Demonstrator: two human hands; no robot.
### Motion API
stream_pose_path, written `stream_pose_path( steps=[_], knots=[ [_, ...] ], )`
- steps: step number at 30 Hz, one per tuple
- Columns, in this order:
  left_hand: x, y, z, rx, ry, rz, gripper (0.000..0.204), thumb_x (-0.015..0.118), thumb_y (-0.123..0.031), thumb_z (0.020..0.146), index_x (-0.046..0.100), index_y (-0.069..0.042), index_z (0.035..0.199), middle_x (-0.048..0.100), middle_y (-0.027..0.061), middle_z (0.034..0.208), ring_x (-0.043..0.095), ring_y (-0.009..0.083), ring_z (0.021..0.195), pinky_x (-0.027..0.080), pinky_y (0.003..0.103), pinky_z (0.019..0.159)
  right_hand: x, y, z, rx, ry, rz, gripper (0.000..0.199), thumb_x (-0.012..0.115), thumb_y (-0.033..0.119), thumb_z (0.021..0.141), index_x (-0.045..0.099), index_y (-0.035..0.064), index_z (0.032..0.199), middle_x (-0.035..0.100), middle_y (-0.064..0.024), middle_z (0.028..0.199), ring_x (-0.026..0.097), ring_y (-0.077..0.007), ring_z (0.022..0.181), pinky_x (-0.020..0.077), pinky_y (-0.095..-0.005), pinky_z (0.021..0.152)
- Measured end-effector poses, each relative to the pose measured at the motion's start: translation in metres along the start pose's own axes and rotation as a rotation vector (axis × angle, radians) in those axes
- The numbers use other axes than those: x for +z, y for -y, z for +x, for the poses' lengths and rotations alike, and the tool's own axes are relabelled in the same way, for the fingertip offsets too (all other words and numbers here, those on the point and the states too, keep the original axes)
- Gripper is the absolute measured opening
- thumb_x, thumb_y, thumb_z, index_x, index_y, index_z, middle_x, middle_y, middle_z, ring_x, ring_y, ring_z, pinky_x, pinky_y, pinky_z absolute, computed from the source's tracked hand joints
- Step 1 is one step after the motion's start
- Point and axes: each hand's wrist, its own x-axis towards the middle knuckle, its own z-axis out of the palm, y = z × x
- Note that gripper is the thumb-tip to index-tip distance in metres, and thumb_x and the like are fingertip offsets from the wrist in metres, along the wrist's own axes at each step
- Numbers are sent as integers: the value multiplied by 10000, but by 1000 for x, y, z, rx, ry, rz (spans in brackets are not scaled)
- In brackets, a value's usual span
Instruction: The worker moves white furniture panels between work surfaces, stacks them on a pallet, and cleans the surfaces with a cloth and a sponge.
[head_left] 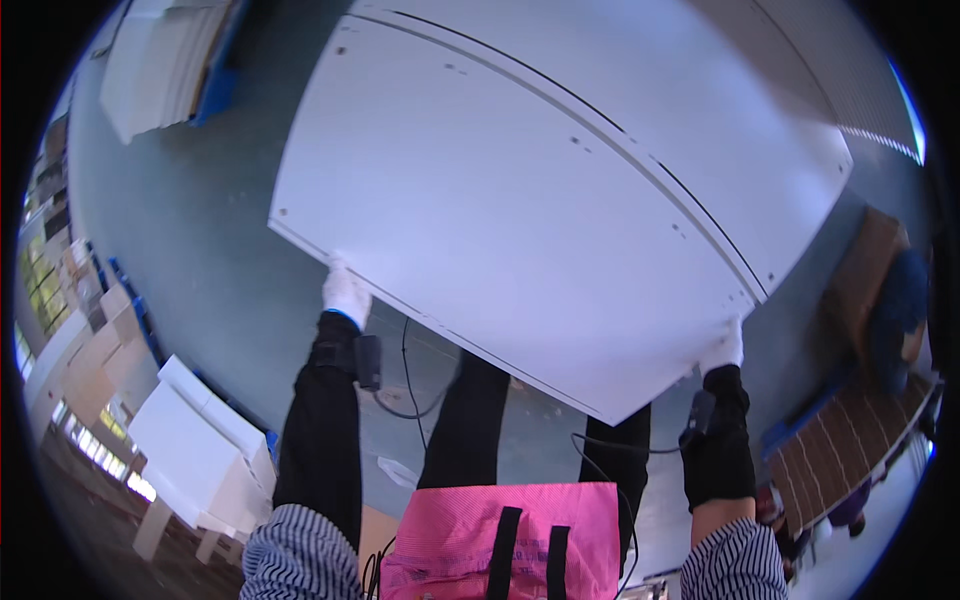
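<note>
A large white board [490, 220] with small drilled holes spans the middle of the view, tilted so that one corner points toward me. My left hand [345, 296], in a white glove, is closed on its near left edge. At the right edge my right hand [725, 346], gloved too, grips the same board, its fingers partly hidden. A dark slot and a strip run across the far part of the surface. Beyond them lies another white panel surface [700, 100]; whether it is joined to the board I cannot tell.
White boards are stacked [165, 65] at the far left. More white panels [205, 440] stand at the lower left. On the right are a brown carton [865, 280] and a brown slatted stack [850, 450]. Black cables [405, 410] hang near my legs, over the grey-green floor [200, 260].
</note>
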Motion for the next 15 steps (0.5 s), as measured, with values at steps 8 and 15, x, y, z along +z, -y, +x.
stream_pose_path(
  steps=[8,15],
  knots=[
    [17,-12,-17,-77,37,128,517,287,-403,1000,418,-11,1311,486,135,1332,454,262,1241,337,396,1065,14,13,2,218,-218,670,387,493,442,939,578,115,1128,605,-19,963,585,-160,834,486,-309,646],
    [38,53,-98,-501,287,292,644,217,-515,978,311,-39,1400,340,134,1453,315,281,1350,275,431,1103,1,-27,-15,244,-253,144,506,452,516,914,591,68,1104,612,-91,981,582,-235,906,458,-337,772]
  ],
)
